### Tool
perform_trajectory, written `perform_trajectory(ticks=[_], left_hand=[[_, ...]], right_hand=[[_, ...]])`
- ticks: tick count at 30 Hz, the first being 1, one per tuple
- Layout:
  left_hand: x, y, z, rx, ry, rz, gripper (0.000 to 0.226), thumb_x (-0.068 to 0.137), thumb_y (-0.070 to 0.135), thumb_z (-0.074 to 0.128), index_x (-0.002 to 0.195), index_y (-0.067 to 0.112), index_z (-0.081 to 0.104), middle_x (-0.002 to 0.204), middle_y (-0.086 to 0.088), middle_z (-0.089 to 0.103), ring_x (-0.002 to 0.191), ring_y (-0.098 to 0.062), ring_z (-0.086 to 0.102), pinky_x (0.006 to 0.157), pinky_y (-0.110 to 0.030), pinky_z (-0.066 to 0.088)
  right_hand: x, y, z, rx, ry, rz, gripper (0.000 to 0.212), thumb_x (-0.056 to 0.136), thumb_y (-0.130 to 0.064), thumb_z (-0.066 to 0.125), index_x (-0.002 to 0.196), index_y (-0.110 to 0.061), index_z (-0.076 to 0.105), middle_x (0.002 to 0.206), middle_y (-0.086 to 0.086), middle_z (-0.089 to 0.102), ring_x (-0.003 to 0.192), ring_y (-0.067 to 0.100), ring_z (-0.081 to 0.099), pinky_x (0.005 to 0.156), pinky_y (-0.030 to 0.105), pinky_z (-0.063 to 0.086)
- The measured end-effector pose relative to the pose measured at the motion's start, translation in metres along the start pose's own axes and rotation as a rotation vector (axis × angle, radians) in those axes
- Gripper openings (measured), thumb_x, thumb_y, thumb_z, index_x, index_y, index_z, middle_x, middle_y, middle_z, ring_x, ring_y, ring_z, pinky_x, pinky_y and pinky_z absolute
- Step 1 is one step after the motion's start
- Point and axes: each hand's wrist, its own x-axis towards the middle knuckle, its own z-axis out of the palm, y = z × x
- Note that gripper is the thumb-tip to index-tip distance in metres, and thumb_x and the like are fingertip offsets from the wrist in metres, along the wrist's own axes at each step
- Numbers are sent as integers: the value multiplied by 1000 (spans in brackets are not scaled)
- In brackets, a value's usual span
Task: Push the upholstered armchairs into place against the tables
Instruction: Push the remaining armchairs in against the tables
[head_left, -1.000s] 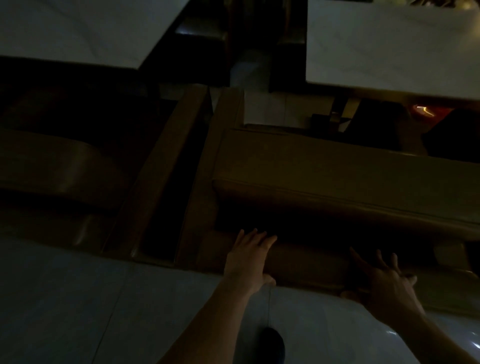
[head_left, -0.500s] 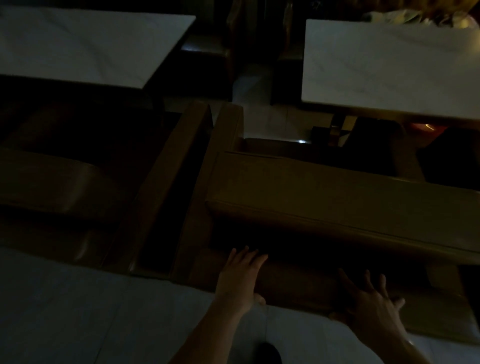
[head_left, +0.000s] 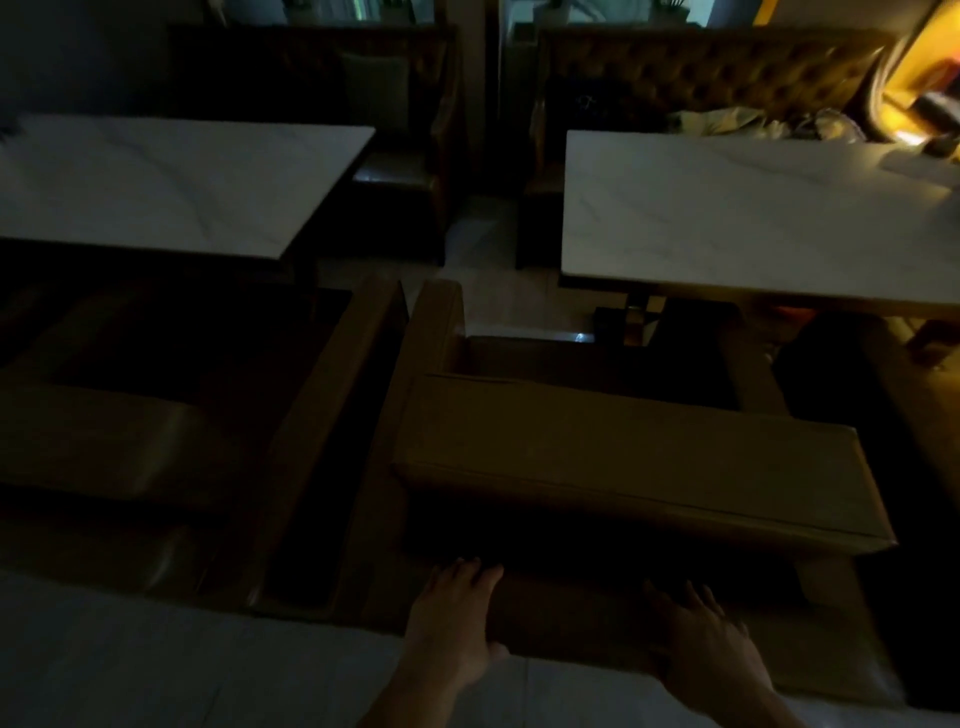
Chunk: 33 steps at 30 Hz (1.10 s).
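Note:
The room is dim. A brown upholstered armchair stands in front of me, its back toward me, facing the right white marble table. My left hand and my right hand both lie flat with fingers spread against the low rear of this chair, under the back cushion. A second brown armchair stands to the left, its seat tucked under the edge of the left white table. A narrow gap separates the two chairs' armrests.
Dark tufted benches line the far side of both tables, with an aisle of pale floor between them. Crumpled cloths or bags lie on the right bench. Pale tiled floor spreads under me. Another dark seat sits at far right.
The view has lifted and the chair sits lower in frame, closer to the right table. Both hands stay flat on the chair's rear.

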Motion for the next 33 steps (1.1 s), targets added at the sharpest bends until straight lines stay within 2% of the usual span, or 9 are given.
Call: perform_trajectory(ticks=[4, 8, 15, 18, 22, 27, 30, 33], left_hand=[[-20, 0, -23, -18, 8, 7, 85, 83, 54, 66, 152, 36, 20, 160, 3, 24, 146, -22, 20, 118, -39, 19], [-43, 2, -45, -18, 28, 52, 85, 82, 59, 65, 151, 37, 22, 157, 5, 27, 142, -22, 26, 116, -39, 22], [-63, 20, -73, -62, -7, 174, 89, 81, 65, 63, 152, 40, 17, 161, 8, 21, 145, -20, 24, 117, -43, 23], [-76, 37, -77, -54, -30, 229, 90, 82, 64, 64, 153, 38, 16, 161, 7, 20, 145, -21, 23, 118, -44, 22], [-91, 69, -85, -3, -48, 288, 90, 82, 64, 64, 154, 37, 15, 161, 7, 20, 145, -20, 23, 118, -44, 21], [-104, 128, -90, 14, -61, 366, 90, 80, 65, 66, 153, 39, 18, 158, 9, 26, 143, -18, 28, 114, -43, 29], [-107, 173, -89, 22, -59, 418, 89, 81, 64, 65, 153, 39, 17, 158, 9, 25, 142, -17, 28, 111, -41, 32], [-113, 222, -78, 16, -68, 454, 88, 82, 62, 64, 152, 40, 16, 159, 9, 23, 143, -17, 27, 112, -41, 32]], right_hand=[[-28, -12, -11, 36, 110, -41, 86, 90, -46, 59, 156, -39, 5, 164, 0, 18, 151, 27, 14, 120, 50, 25], [-61, -27, -21, 38, 135, -25, 89, 88, -44, 64, 156, -38, 7, 160, 2, 25, 149, 30, 20, 117, 49, 30], [-123, -45, -34, 31, 268, 20, 89, 88, -38, 64, 157, -36, 8, 165, 10, 16, 151, 33, 16, 119, 47, 26], [-151, -36, -32, 55, 317, 55, 85, 91, -39, 62, 157, -36, 10, 163, 8, 20, 150, 31, 18, 119, 47, 26], [-183, -11, -28, 78, 406, 113, 84, 88, -41, 65, 155, -40, 14, 151, 3, 36, 139, 27, 35, 111, 45, 37], [-223, 38, -21, 161, 486, 182, 83, 89, -50, 64, 155, -39, 16, 156, 2, 33, 143, 25, 32, 112, 42, 37], [-241, 79, -10, 237, 490, 238, 85, 87, -61, 60, 155, -41, 15, 160, 5, 27, 145, 28, 30, 115, 44, 34], [-265, 133, 2, 284, 475, 270, 86, 84, -69, 54, 155, -40, 17, 155, 7, 35, 139, 29, 37, 112, 43, 37]])
